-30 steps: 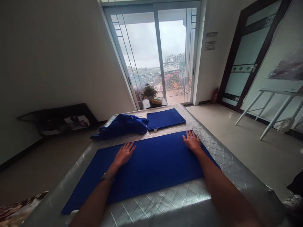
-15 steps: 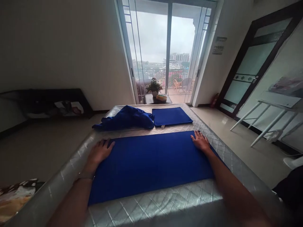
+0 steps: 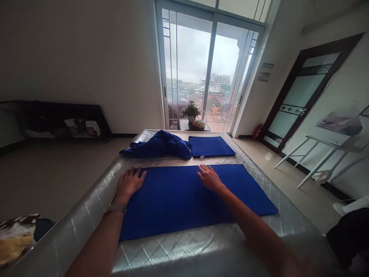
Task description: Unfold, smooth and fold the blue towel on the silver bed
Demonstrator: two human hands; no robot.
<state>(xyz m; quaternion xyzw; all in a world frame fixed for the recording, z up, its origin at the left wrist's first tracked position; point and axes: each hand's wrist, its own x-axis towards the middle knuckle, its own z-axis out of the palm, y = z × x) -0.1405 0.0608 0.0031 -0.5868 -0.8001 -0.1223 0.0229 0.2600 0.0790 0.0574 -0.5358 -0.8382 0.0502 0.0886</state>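
A long blue towel (image 3: 178, 200) lies flat across a plastic-wrapped mattress (image 3: 184, 250). My left hand (image 3: 128, 184) rests open at the towel's far left corner, fingers spread, half on the cloth and half on the plastic. My right hand (image 3: 209, 178) lies open and flat on the towel near the middle of its far edge. Behind the towel a crumpled blue towel (image 3: 160, 145) sits at the left, and a neatly folded blue towel (image 3: 210, 146) lies at the right.
A small dark table with a potted plant (image 3: 190, 110) stands past the mattress, before the glass balcony doors (image 3: 206, 73). A white-legged table (image 3: 323, 148) stands at the right. A dark low shelf (image 3: 57, 123) lines the left wall. Tiled floor surrounds the mattress.
My right hand has slid left from the towel's far right corner to about the middle of its far edge. My left hand moved out to the left corner. The camera tilted up.
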